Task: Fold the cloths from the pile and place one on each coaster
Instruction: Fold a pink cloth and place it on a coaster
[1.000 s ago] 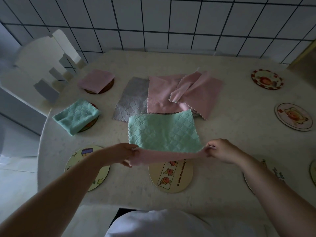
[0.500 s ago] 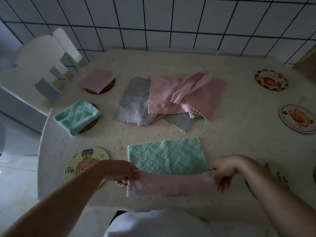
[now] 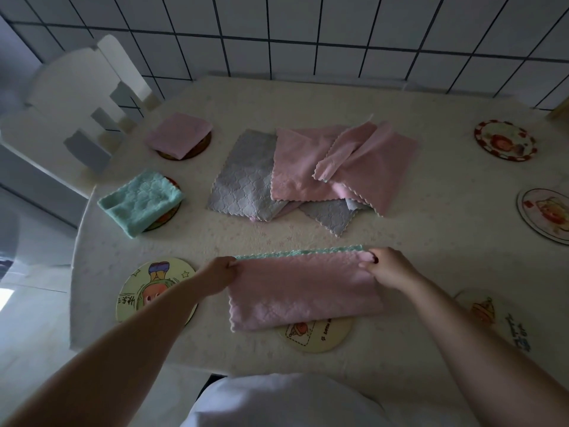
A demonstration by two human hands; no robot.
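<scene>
The two-sided pink and teal microfibre cloth (image 3: 303, 291) is lying folded in half on the cream speckled desk (image 3: 431, 229), pink side up, teal scalloped edge peeking out along the far side. It's covering the top of a round cartoon coaster (image 3: 314, 335), so the print is half hidden. Left hand (image 3: 217, 274) and right hand (image 3: 386, 266) are each pinching a far corner. The loose pile of pink and grey cloths (image 3: 311, 171) is sitting just beyond, with bare desk between.
</scene>
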